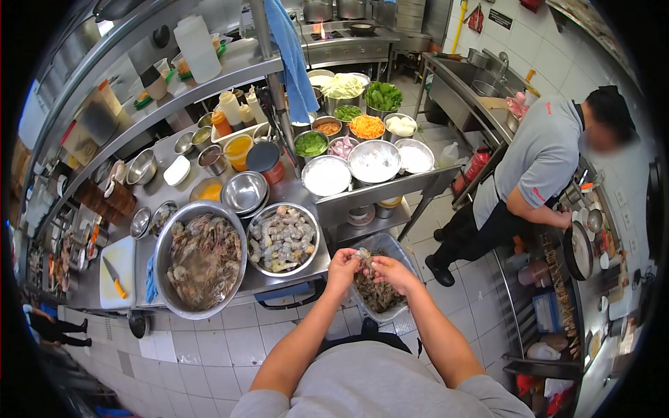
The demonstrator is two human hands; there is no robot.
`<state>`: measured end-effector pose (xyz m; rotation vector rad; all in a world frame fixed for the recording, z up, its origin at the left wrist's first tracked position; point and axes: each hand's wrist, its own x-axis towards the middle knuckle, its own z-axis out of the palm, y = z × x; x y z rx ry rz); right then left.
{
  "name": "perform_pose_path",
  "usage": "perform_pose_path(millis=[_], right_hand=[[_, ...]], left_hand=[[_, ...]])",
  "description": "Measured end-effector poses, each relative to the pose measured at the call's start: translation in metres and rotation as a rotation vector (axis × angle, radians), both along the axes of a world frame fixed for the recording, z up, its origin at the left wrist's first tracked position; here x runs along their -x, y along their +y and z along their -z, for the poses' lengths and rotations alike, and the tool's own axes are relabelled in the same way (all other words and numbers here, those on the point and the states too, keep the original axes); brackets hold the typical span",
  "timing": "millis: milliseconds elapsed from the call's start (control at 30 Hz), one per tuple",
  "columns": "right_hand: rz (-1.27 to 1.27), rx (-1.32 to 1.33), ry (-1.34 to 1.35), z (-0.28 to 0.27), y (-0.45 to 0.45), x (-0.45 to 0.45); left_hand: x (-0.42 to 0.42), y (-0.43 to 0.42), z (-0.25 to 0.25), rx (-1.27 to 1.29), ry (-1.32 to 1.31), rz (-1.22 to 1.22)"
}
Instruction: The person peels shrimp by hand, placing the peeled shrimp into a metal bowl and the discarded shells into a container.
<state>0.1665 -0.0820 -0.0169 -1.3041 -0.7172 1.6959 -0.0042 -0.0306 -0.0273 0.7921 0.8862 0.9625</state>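
Both hands hold a greyish shrimp [364,259] between them, above a clear plastic tub [411,254] containing dark shells and scraps. My left hand [343,270] pinches it from the left, fingers closed. From the right, my right hand [391,273] grips it with closed fingers. Left of my hands, a steel bowl [284,240] of peeled grey shrimp sits at the counter's edge. Farther left is a large steel basin [202,261] with whole, unpeeled shrimp in brownish liquid.
A knife [115,279] lies on a white cutting board [117,254] at far left. Bowls of white powder [374,161] and vegetables [367,126] stand ahead. A co-worker [536,160] in grey holds a pan [578,251] at right. A shelf [195,90] overhangs the counter.
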Motion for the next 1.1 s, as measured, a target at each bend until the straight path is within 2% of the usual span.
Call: perform_pose_path(millis=[67,133,167,233,267,333,367,433,500,633,700,800,833,867,933,1000,1100], right_hand=[[-0.078,-0.004,0.028,0.011,-0.003,-0.002],[-0.033,-0.054,-0.144,0.023,-0.002,-0.004],[-0.032,-0.052,-0.143,0.029,-0.002,-0.006],[-0.021,-0.176,-0.430,0.019,-0.004,-0.004],[-0.022,-0.176,-0.430,0.014,-0.006,-0.003],[0.012,-0.221,-0.669,-0.001,-0.011,0.000],[0.008,-0.222,-0.669,-0.004,-0.012,0.001],[-0.017,-0.337,-0.963,-0.002,-0.017,0.002],[-0.001,-0.391,-1.026,0.005,-0.017,0.003],[0.033,-0.447,-1.251,0.026,-0.009,0.003],[0.073,-0.361,-1.279,0.040,-0.005,-0.003],[0.056,-0.203,-1.293,0.052,-0.007,-0.029],[0.003,-0.128,-1.281,0.054,-0.009,-0.039],[-0.001,-0.134,-1.279,0.057,-0.011,-0.046],[-0.044,-0.171,-1.111,0.070,-0.020,-0.061],[-0.108,-0.192,-1.089,0.097,-0.030,-0.071],[-0.111,-0.150,-1.083,0.128,-0.047,-0.072]], left_hand=[[0.001,0.000,-0.002,-0.035,0.042,0.043],[0.003,0.001,-0.004,-0.068,0.086,0.087],[0.005,0.002,-0.005,-0.111,0.120,0.170],[0.008,0.005,0.004,-0.154,0.155,0.252],[0.008,0.007,0.010,-0.200,0.213,0.291],[0.009,0.009,0.008,-0.246,0.271,0.324],[0.009,0.009,0.008,-0.296,0.352,0.354],[0.011,0.008,-0.006,-0.341,0.438,0.375],[0.014,0.008,-0.017,-0.445,0.705,0.494],[0.010,-0.001,-0.019,-0.429,0.760,0.480],[0.006,-0.007,-0.011,-0.451,0.828,0.398],[0.019,-0.007,0.001,-0.369,0.796,0.404],[0.026,-0.008,-0.022,-0.162,0.701,0.461],[0.030,-0.006,-0.019,-0.161,0.703,0.454],[0.039,-0.004,-0.017,0.012,0.245,0.318],[0.051,0.000,-0.028,-0.014,0.165,0.226],[0.079,0.019,-0.060,-0.147,0.222,0.066]])
